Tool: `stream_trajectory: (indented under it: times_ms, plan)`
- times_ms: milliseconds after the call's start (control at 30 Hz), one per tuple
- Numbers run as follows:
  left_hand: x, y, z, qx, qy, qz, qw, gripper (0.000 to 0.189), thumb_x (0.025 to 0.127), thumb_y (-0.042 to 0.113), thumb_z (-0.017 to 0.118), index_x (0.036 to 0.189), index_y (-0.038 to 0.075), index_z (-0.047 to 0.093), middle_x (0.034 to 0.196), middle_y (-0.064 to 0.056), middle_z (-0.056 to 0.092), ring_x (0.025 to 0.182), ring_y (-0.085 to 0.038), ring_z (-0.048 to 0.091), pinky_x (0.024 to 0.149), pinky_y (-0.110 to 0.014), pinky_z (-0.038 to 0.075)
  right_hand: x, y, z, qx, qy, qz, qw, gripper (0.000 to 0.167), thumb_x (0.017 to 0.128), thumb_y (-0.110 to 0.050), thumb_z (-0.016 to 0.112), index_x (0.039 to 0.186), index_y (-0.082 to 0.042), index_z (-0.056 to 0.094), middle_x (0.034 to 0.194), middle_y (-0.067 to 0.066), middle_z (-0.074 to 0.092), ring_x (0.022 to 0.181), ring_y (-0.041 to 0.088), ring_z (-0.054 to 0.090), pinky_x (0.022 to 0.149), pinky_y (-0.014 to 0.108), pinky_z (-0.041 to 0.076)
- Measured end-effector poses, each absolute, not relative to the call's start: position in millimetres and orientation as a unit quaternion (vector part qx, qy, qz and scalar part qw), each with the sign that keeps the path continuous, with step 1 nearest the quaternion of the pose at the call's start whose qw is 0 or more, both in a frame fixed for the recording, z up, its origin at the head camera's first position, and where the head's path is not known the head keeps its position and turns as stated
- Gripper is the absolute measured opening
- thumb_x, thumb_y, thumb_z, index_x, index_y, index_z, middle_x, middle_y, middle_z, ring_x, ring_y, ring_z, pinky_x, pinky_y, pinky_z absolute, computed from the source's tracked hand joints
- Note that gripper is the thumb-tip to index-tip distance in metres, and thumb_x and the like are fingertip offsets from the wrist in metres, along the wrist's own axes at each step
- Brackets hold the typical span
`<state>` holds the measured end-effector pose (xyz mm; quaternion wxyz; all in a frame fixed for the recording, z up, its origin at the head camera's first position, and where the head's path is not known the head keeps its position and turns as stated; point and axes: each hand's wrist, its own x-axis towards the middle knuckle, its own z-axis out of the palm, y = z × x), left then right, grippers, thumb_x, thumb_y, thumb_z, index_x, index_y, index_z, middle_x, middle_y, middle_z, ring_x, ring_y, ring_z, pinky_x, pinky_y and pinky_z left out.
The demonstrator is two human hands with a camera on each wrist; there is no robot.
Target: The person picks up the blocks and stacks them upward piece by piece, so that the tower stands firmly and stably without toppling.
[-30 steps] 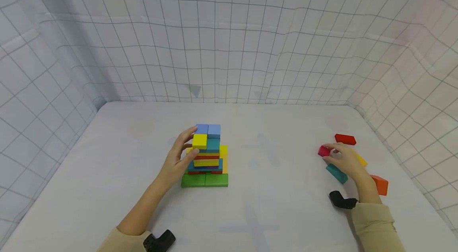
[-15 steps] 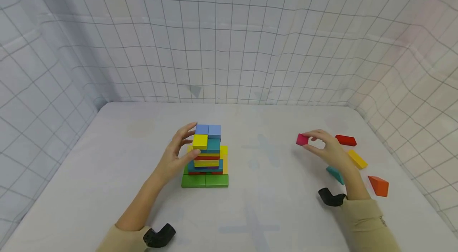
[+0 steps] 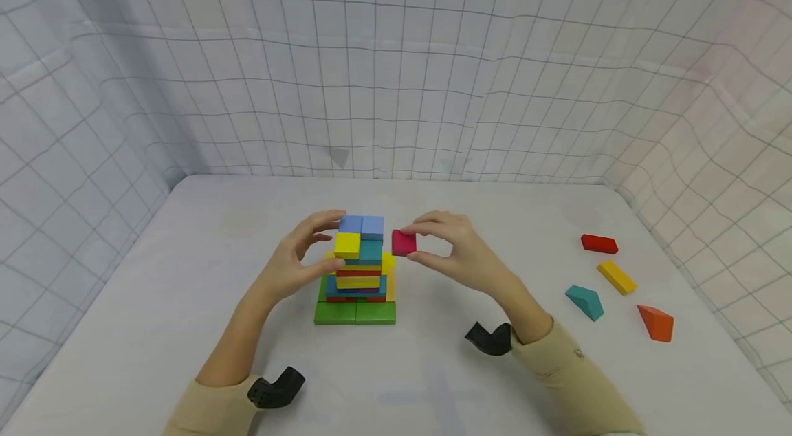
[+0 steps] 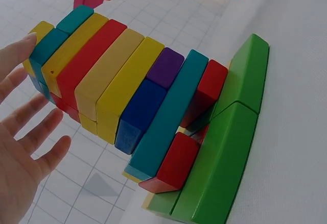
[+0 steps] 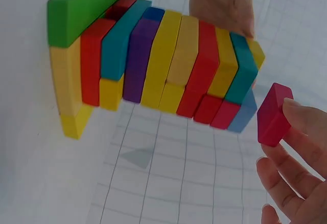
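A tower of colored wooden blocks [image 3: 359, 282] stands upright on a base of green blocks [image 3: 375, 313]. Its top layer has two light blue blocks [image 3: 372, 226] at the back and a small yellow block [image 3: 347, 245] at the front left. My left hand [image 3: 288, 257] is at the tower's upper left side, thumb tip at the yellow block, the other fingers loosely spread. Between thumb and fingertips, my right hand [image 3: 460, 250] pinches a crimson block [image 3: 404, 243], held in the air just right of the tower top with a small gap. The right wrist view shows this crimson block [image 5: 275, 114] near the top end.
To the right on the white table [image 3: 247, 353] lie a red block [image 3: 599, 243], a yellow block [image 3: 616, 277], a teal angled block [image 3: 584, 302] and an orange triangular block [image 3: 657, 323]. A grid-patterned white curtain [image 3: 402, 78] rises behind and along both sides.
My right hand has lifted the crimson block from the right-hand group of blocks and carried it left to the tower. The left hand has stayed by the tower, its fingers shifting slightly.
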<state>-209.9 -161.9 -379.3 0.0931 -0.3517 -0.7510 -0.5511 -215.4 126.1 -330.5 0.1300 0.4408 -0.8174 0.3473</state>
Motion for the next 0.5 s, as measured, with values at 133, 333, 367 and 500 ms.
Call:
stream_trajectory:
  times_ms: [133, 333, 367, 500]
  plan:
    - [-210.1, -159.9, -380.2, -0.347, -0.752, -0.553, 0.092, 0.058, 0.079, -0.002, 0.067, 0.132, 0.002, 0.043, 0.134, -0.012, 0.043, 0.119, -0.013, 0.042, 0.097, -0.030, 0.039, -209.4, 106.8, -325.6, 0.441, -0.826, 0.332, 0.116, 0.034, 0.077, -0.013, 0.074, 0.109, -0.008, 0.066, 0.105, 0.002, 0.062, 0.101, 0.014, 0.053, 0.088, 0.040, 0.035]
    - [-210.5, -157.1, -383.5, -0.350, -0.752, -0.547, 0.109, 0.052, 0.079, -0.004, 0.066, 0.127, 0.001, 0.048, 0.132, -0.014, 0.044, 0.119, -0.012, 0.041, 0.095, -0.027, 0.040, -208.2, 93.9, -326.5, 0.454, -0.826, 0.307, 0.131, 0.032, 0.076, -0.014, 0.074, 0.107, -0.007, 0.067, 0.102, 0.003, 0.062, 0.099, 0.014, 0.053, 0.086, 0.039, 0.033]
    - [-210.4, -157.2, -383.8, -0.351, -0.752, -0.547, 0.113, 0.052, 0.079, -0.005, 0.066, 0.127, 0.001, 0.048, 0.132, -0.014, 0.044, 0.119, -0.012, 0.041, 0.094, -0.026, 0.040, -208.2, 92.8, -326.7, 0.457, -0.826, 0.302, 0.134, 0.032, 0.077, -0.015, 0.074, 0.106, -0.007, 0.067, 0.102, 0.003, 0.061, 0.099, 0.014, 0.053, 0.085, 0.039, 0.034]
    - [-210.1, -157.9, -384.1, -0.350, -0.750, -0.548, 0.120, 0.053, 0.077, -0.008, 0.066, 0.127, 0.000, 0.048, 0.131, -0.014, 0.045, 0.118, -0.012, 0.041, 0.094, -0.022, 0.039, -208.9, 88.8, -329.1, 0.459, -0.825, 0.293, 0.149, 0.029, 0.076, -0.014, 0.074, 0.104, -0.007, 0.068, 0.102, 0.004, 0.058, 0.097, 0.015, 0.052, 0.083, 0.039, 0.035]
